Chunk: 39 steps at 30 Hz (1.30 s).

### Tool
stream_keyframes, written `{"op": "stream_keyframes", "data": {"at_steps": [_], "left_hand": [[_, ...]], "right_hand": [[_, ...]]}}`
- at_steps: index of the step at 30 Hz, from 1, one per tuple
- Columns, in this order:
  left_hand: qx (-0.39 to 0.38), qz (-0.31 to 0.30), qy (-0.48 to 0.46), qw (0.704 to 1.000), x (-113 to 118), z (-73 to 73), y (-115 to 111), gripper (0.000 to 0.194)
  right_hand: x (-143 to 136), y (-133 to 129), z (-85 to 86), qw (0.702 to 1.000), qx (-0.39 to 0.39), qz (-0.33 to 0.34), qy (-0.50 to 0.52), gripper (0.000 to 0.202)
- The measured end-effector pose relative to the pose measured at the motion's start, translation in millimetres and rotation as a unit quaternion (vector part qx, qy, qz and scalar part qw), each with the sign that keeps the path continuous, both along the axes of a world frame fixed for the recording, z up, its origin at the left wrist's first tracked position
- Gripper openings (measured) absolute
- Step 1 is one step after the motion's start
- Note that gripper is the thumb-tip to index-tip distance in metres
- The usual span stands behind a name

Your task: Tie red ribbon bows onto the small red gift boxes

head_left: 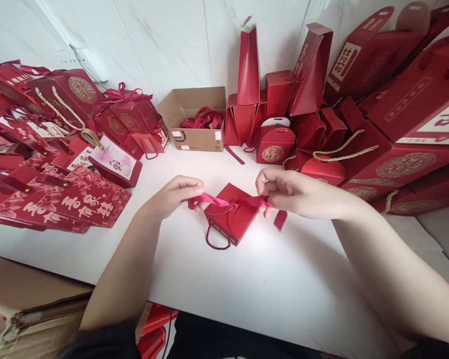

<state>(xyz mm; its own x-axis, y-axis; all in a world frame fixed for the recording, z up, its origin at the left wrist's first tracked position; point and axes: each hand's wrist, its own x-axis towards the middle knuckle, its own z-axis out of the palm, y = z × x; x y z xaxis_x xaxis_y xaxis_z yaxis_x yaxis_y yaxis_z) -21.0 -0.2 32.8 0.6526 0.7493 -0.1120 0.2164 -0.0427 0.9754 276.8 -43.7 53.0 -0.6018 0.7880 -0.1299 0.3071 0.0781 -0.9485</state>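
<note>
A small red gift box (pixel 230 219) lies on the white table, with a twisted red cord handle (pixel 217 246) looping out at its near left side. A red ribbon (pixel 249 201) crosses at the middle of the box top, where it passes through the flaps. My left hand (pixel 179 194) pinches one side of the ribbon, just left of the box. On the right, my right hand (pixel 292 192) has its fingers closed on the other side. The ribbon looks stretched between both hands, and a loose tail hangs below my right hand.
Behind the box stands a cardboard carton (pixel 198 139) with red ribbons inside. Red gift boxes (pixel 93 199) crowd the left of the table; more red boxes (pixel 400 164) are stacked at the right and back. A large brown carton (pixel 33 299) sits below the table's near left edge.
</note>
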Motion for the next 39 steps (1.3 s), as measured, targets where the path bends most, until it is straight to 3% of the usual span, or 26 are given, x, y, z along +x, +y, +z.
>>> {"op": "stream_keyframes", "data": {"at_steps": [3, 7, 16, 21, 24, 27, 31, 36, 39], "left_hand": [[-0.034, 0.032, 0.109, 0.993, 3, 3.4, -4, 0.047], [0.005, 0.029, 0.191, 0.981, 12, 7.9, -8, 0.043], [0.004, -0.036, 0.214, 0.976, 8, 9.1, -8, 0.039], [-0.006, -0.122, 0.214, 0.969, 0, 12.4, -4, 0.034], [0.03, -0.144, 0.176, 0.973, -2, 10.9, -1, 0.028], [0.09, -0.097, 0.068, 0.989, 4, 0.9, 1, 0.021], [0.108, -0.054, -0.06, 0.991, 21, -19.4, 2, 0.012], [0.122, 0.021, -0.079, 0.989, 36, -36.0, 2, 0.014], [0.129, 0.021, -0.067, 0.989, 40, -38.7, 1, 0.013]], "right_hand": [[-7, 1, -2.6, 0.998, -0.016, -0.059, -0.02, 0.015], [-19, 3, -13.4, 0.989, 0.05, -0.076, -0.118, 0.041], [-22, 6, -18.7, 0.976, 0.122, -0.051, -0.174, 0.037], [-25, 3, -16.6, 0.966, 0.144, -0.053, -0.208, 0.036], [-27, 2, -17.4, 0.963, 0.154, -0.058, -0.213, 0.035], [-27, 2, -19.8, 0.966, 0.158, -0.061, -0.196, 0.034], [-27, 4, -22.7, 0.969, 0.156, -0.059, -0.181, 0.03], [-27, 4, -23.3, 0.97, 0.157, -0.057, -0.177, 0.03], [-27, 4, -23.9, 0.971, 0.151, -0.059, -0.177, 0.029]]}}
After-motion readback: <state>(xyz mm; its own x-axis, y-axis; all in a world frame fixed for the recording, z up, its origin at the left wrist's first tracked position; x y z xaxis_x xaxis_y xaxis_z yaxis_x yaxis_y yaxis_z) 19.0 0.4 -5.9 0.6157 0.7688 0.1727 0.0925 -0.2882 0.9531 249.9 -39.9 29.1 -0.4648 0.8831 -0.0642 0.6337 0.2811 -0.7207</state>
